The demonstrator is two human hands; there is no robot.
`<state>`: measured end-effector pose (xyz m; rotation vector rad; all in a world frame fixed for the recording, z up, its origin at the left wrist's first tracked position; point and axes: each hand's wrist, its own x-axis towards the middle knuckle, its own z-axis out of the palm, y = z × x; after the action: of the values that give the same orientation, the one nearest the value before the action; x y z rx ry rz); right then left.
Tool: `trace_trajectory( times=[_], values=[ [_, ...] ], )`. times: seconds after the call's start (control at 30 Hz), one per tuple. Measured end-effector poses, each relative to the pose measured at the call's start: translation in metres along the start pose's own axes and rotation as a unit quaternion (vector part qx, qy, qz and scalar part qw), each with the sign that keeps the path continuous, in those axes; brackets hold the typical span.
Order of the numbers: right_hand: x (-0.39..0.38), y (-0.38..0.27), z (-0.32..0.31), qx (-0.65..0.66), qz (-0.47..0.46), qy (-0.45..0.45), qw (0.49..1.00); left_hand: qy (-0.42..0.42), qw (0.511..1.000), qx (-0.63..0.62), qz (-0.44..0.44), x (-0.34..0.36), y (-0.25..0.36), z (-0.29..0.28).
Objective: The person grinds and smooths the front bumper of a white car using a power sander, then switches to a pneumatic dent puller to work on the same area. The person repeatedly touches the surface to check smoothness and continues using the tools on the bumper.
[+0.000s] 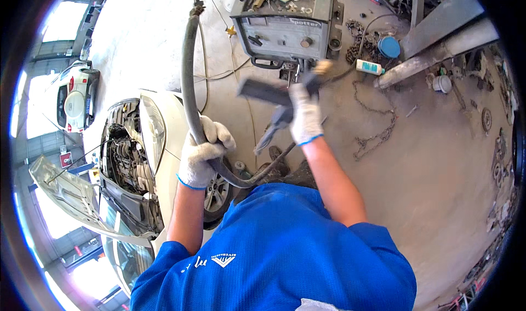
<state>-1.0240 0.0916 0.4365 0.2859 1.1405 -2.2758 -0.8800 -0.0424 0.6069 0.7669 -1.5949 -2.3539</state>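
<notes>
My left hand [204, 153], in a white glove with a blue cuff, is closed round a thick grey cable [189, 81]. The cable rises from it toward the top edge and loops below it toward the right. My right hand [304, 116], gloved alike, is closed on a dark spot-welding gun [268, 92] with a brass-coloured tip, smeared by motion. The gun is in front of a grey welding machine [285, 34], whose front panel has a knob and whose top holds loose parts. Whether the cable joins the gun is hard to make out.
Left of me stands a cream car [164, 174] with its hood [71, 193] raised and engine bay exposed. A white car [74, 100] is farther off. At right are a metal post [444, 50], a chain [378, 133], a blue round lid [389, 47] and a white bottle [370, 67].
</notes>
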Motion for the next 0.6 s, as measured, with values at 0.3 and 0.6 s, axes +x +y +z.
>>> trace_trajectory(
  times=[0.3, 0.6],
  values=[
    [-0.123, 0.128, 0.04, -0.187, 0.217, -0.377, 0.881, 0.186, 0.977, 0.082, 0.057, -0.038, -0.012, -0.049],
    [-0.174, 0.174, 0.075, -0.143, 0.404, -0.434, 0.792, 0.241, 0.97, -0.017, 0.011, -0.139, -0.075, -0.164]
  ],
)
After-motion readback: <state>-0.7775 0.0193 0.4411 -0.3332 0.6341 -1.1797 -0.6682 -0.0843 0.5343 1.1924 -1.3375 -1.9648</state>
